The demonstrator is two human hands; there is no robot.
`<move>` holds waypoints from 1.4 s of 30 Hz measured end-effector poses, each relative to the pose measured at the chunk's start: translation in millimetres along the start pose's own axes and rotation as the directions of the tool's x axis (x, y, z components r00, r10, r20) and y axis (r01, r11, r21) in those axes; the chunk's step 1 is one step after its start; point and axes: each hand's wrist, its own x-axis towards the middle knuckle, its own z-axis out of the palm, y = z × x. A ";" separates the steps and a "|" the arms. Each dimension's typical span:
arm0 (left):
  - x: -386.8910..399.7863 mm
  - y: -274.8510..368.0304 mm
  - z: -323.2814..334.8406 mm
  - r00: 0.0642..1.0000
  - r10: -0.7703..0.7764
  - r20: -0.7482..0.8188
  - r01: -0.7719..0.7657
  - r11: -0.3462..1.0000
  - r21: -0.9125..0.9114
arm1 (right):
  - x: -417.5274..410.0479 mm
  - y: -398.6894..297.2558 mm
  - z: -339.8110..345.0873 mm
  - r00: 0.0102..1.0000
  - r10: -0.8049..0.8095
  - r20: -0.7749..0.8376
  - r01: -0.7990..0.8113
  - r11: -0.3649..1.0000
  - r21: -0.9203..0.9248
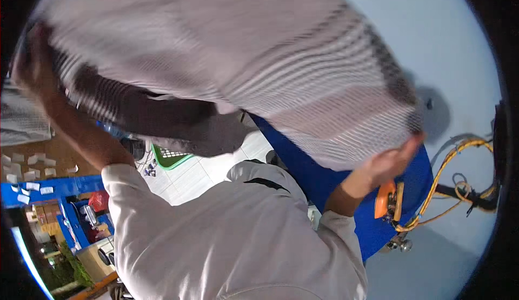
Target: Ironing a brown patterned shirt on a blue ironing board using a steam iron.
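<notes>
A large striped cloth (243,44), pale with dark and white bands, is spread in the air across the upper view and blurred by motion. At its left edge my left hand (34,62) grips the fabric, the fingers partly hidden in shadow. My right hand (391,160) is at the lower right corner of the cloth, with the fingers stretched along the edge; how firmly it holds is blurred. Beneath the pale layer hangs a dark brown part (162,117) of the cloth. Under the right hand lies a blue-covered table (300,162), partly hidden by the cloth.
On the blue surface stands what looks like a clothes iron (385,200) with orange parts, beside a looped yellow cable (436,174). A green plastic basket (174,163) sits on the tiled floor (202,178). Paper pieces lie on a brown tabletop (61,150) at left, near blue shelving (73,214).
</notes>
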 end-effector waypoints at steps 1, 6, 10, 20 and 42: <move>-1.1 11.7 46.7 0.985 -0.036 0.167 0.051 0.995 -0.085 | 3.4 -26.8 -8.2 0.974 0.111 -0.197 -0.096 0.992 0.084; -93.1 132.7 262.3 0.570 0.252 0.782 0.341 0.793 -0.504 | -15.2 -36.6 -115.9 0.719 0.498 -0.484 -0.396 0.867 0.303; -252.1 233.4 408.1 0.338 0.543 0.769 0.503 0.586 -0.635 | -84.3 88.2 -231.6 0.601 0.620 -0.505 -0.458 0.785 0.418; -427.7 348.2 526.9 0.209 0.422 0.882 0.394 0.789 -0.471 | -140.1 153.6 -256.4 0.573 0.527 -0.628 -0.792 0.552 -0.260; -510.0 478.3 412.1 0.039 0.740 0.672 -0.098 0.672 -0.734 | -118.4 180.9 -289.9 0.922 0.219 -0.318 -0.337 0.054 -0.940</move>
